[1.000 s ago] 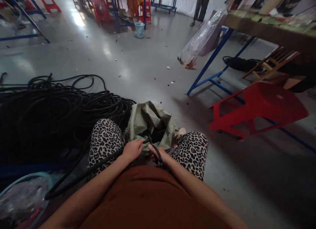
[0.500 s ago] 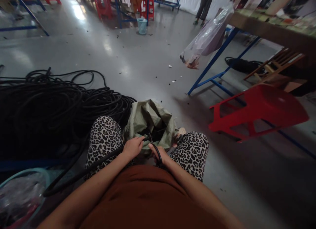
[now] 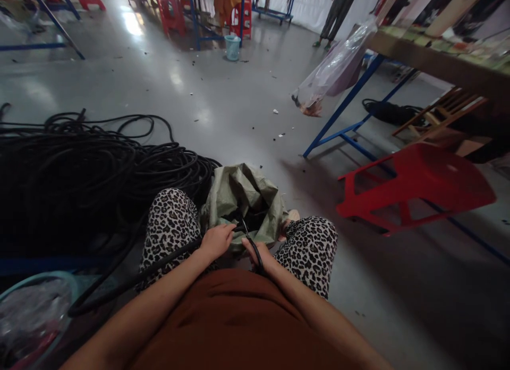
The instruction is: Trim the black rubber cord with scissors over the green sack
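My left hand (image 3: 216,241) grips a thick black cable (image 3: 167,258) that runs from the big pile at my left across my left knee. My right hand (image 3: 261,255) holds black-handled scissors (image 3: 249,241) whose blades point up toward the cable's end. Both hands sit close together between my knees, just above the mouth of a green woven sack (image 3: 243,197) standing on the floor. Dark pieces lie inside the sack.
A large heap of black cable (image 3: 79,173) covers the floor at left. A red plastic stool (image 3: 418,184) stands at right beside a blue-legged table (image 3: 430,56) with a hanging clear bag (image 3: 330,75). A teal basin (image 3: 35,317) sits at lower left. A person stands far back.
The view has shifted slightly; my hands stay together over the sack with the cable and scissors held as before.
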Demonstrator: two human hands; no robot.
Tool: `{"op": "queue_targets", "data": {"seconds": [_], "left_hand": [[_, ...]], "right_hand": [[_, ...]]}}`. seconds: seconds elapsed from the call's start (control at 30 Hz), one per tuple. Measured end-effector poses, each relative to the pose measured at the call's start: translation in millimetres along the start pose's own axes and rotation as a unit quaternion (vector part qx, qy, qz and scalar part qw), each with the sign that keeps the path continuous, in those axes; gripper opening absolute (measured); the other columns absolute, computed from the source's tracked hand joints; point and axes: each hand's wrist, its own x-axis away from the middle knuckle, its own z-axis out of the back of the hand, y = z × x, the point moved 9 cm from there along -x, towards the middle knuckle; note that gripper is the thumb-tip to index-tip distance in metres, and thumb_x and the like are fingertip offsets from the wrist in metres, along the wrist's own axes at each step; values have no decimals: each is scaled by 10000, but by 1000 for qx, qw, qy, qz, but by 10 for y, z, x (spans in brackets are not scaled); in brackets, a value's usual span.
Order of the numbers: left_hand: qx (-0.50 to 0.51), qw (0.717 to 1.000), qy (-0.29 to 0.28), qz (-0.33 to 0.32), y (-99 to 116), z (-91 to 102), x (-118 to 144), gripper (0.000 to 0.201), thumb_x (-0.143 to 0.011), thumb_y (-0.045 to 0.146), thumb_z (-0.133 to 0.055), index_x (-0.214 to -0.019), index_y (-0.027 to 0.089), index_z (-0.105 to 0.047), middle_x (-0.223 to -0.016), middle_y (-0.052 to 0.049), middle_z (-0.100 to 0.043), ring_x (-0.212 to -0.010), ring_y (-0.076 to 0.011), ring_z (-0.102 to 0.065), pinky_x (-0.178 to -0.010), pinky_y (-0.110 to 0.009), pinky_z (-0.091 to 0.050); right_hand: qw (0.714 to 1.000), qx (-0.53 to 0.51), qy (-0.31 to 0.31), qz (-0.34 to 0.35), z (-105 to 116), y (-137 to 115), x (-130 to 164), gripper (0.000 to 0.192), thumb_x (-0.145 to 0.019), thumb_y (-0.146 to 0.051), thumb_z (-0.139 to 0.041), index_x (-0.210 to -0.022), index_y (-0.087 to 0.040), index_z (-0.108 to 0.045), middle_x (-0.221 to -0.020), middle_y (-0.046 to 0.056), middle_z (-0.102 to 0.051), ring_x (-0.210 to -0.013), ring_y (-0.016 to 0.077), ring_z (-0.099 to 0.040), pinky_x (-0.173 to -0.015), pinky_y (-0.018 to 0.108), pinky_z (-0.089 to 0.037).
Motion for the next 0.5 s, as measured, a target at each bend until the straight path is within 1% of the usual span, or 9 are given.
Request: {"op": "queue_targets", "data": {"seconds": [0.13, 0.3, 0.4, 0.5], "left_hand": [[-5, 1000, -1, 2, -39, -5, -3, 363, -909, 287, -391, -1226, 284, -568, -1059, -53, -657, -958, -186, -608, -805, -282, -443], [-4, 1000, 2, 8, -74, 11, -9, 363, -909, 287, -394, -1229, 278, -566, -1089, -57, -655, -969, -184, -609, -820, -283, -439], [-1, 1000, 6, 7, -79, 9, -6, 362, -911, 290, -390, -1228, 269, -565, -1112, -56, -654, -986, -182, -609, -833, -283, -440], [3, 1000, 13, 5, -98, -4, -4, 367, -914, 285, -375, -1228, 256, -563, -1126, -56, -655, -996, -189, -613, -835, -290, -447]], "right_hand": [[1000, -3, -1, 5, 7, -44, 51, 523, -911, -546, -419, -540, -179, -462, -424, -1, -419, -340, 110, -424, -354, 218, -326], [1000, -28, -2, -9, 29, -78, 113, 499, -914, -522, -429, -547, -185, -447, -427, -18, -404, -312, 101, -401, -334, 216, -296], [999, -36, -2, -19, 29, -55, 91, 507, -910, -521, -439, -530, -184, -444, -420, -14, -404, -323, 107, -417, -335, 216, -298], [997, -71, 0, -36, 21, 5, 52, 492, -896, -525, -469, -542, -185, -439, -415, -24, -392, -322, 97, -394, -344, 215, -303]]}}
